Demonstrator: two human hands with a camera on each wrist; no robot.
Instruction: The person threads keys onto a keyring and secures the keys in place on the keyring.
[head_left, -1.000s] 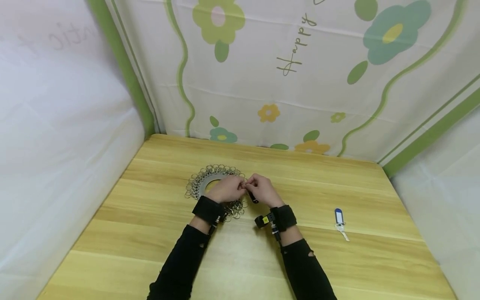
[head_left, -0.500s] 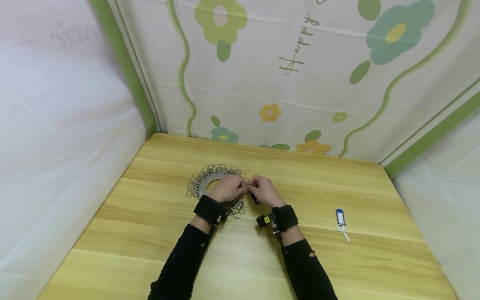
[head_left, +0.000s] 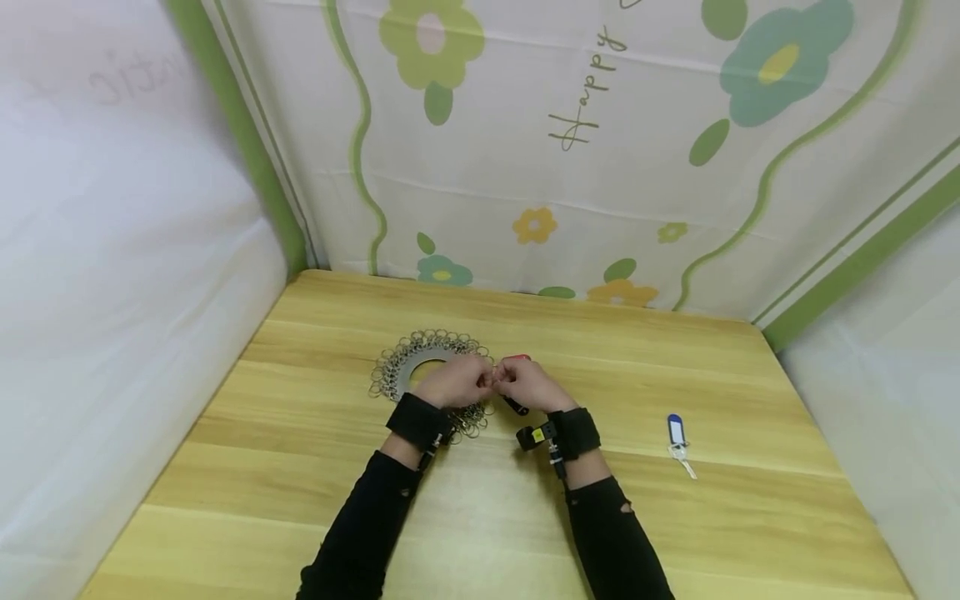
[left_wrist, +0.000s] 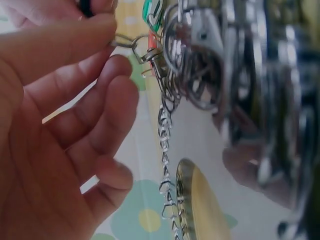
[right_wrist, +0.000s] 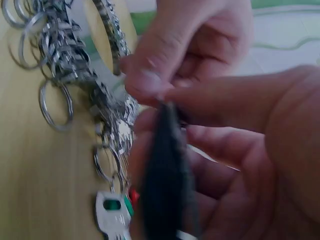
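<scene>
A round grey plate (head_left: 408, 371), hung all round with metal clips and key rings, lies on the table. My left hand (head_left: 459, 382) is over its right side. In the left wrist view, its thumb and finger pinch a key ring (left_wrist: 122, 41) hanging from a metal clip (left_wrist: 150, 54). Close against it, my right hand (head_left: 534, 387) pinches a flat dark piece (right_wrist: 167, 175), blurred, possibly a key tag. Fingers hide where it meets the ring. A silver key (right_wrist: 112, 215) hangs from another ring nearby. Something red (head_left: 517, 357) shows behind the right hand.
On the right of the wooden table (head_left: 600, 500) lies a key with a blue tag (head_left: 677, 430). White cloth walls (head_left: 150, 292) stand at the left, back and right. Loose key rings (right_wrist: 56, 105) stick out round the plate's edge.
My right hand has shifted slightly right and turned, so the red piece now shows behind it. The dark piece has moved a little right and down. The left hand stays nearly still.
</scene>
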